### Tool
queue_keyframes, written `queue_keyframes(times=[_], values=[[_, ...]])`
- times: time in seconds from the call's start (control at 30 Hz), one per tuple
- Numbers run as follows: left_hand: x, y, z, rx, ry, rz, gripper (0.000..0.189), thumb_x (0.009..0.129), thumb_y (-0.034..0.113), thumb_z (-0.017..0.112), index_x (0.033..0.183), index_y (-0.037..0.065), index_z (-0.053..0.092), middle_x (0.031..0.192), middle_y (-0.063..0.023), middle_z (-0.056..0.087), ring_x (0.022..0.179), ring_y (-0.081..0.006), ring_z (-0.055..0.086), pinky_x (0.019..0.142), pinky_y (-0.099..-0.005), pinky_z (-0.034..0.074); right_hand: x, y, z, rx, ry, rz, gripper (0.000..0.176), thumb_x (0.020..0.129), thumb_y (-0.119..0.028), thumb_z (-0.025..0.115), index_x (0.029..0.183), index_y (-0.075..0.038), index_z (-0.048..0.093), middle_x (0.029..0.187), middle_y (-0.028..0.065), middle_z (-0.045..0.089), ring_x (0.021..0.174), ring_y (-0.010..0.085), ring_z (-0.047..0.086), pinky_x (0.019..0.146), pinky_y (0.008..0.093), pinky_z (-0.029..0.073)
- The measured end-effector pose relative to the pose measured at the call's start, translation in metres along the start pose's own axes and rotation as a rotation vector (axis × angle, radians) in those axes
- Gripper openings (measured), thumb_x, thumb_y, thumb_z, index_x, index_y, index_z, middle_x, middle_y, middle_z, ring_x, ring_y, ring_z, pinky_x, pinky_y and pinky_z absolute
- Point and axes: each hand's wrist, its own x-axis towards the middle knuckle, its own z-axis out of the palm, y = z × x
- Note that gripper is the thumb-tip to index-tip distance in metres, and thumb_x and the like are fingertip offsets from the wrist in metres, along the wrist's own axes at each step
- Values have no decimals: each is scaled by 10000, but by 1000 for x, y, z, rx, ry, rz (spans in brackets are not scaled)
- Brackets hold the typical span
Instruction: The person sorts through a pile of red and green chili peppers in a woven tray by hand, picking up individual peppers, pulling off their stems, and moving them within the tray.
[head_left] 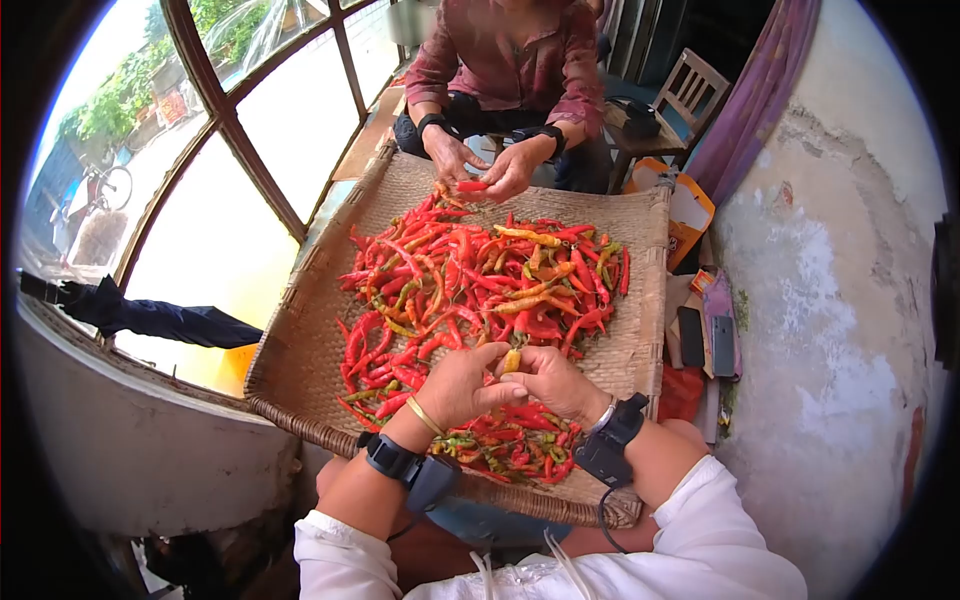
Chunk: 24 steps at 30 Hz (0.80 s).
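A short yellow chili pepper is pinched between my two hands, over the near part of the basket. My left hand is closed, its thumb and fingertips meeting at the pepper's left side. From the right, my right hand closes its fingers on the same pepper; part of the grip is hidden. Under and beyond my hands, a large heap of red chili peppers, mixed with some yellow and greenish ones, lies in a flat woven basket. A smaller pile of peppers shows below my wrists.
Across the basket, a seated person's hands hold a red pepper. Windows stand on the left, with a dark folded umbrella at the sill. Two phones lie by the right wall. A wooden chair stands behind.
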Motion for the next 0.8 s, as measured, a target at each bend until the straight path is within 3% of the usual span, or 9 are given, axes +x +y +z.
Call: queue_keyframes(times=[0.1,0.2,0.23,0.3,0.43,0.57,0.63,0.8], values=[[3,12,-7,3,-110,-21,463,714,362,672,1008,28,544,772,-161,614,717,-317,608,612,-361,476,-1,4,-5,21,-69,55,168,873,-177,522,934,-26,562,760,-4,576,663,60,544,585,190,431],[2,0,4,235,-36,46,284,744,217,620,964,54,549,673,-141,605,638,-327,595,563,-392,474,1,5,-9,-36,-104,123,212,871,-208,510,888,-3,564,740,12,581,634,74,562,565,216,450],[2,1,5,233,-47,57,284,744,217,620,964,54,549,673,-141,605,638,-327,595,563,-392,474,2,4,-11,-34,-90,119,212,871,-208,510,888,-3,564,740,12,581,634,74,562,565,216,450],[3,2,5,275,-17,87,261,750,200,611,962,62,547,678,-149,600,639,-329,592,555,-405,465,3,1,-15,-379,-80,26,244,871,-226,513,901,7,580,730,23,594,630,81,566,568,232,457],[5,9,0,217,10,42,198,748,158,599,909,50,562,667,-161,582,614,-330,579,531,-398,449,-3,-12,-29,-465,95,-26,241,861,-210,532,958,3,588,742,36,606,608,88,563,569,250,460],[5,-10,2,377,-86,148,128,731,124,609,767,18,546,640,-154,574,585,-319,572,512,-367,442,-4,-15,-50,-304,531,-221,412,854,-148,532,1207,19,404,786,38,567,647,99,561,565,249,463],[4,-3,5,293,-106,110,145,745,138,605,740,11,535,620,-154,564,572,-323,562,506,-361,437,-5,-18,-62,-264,647,-288,495,851,-141,527,1270,17,315,812,48,561,666,100,553,553,242,464],[2,5,3,13,-80,14,257,795,237,586,709,2,524,555,-161,519,539,-346,522,484,-356,419,-10,-26,-75,-92,635,-293,654,842,-179,542,1334,43,174,926,93,539,755,111,542,538,209,464]])
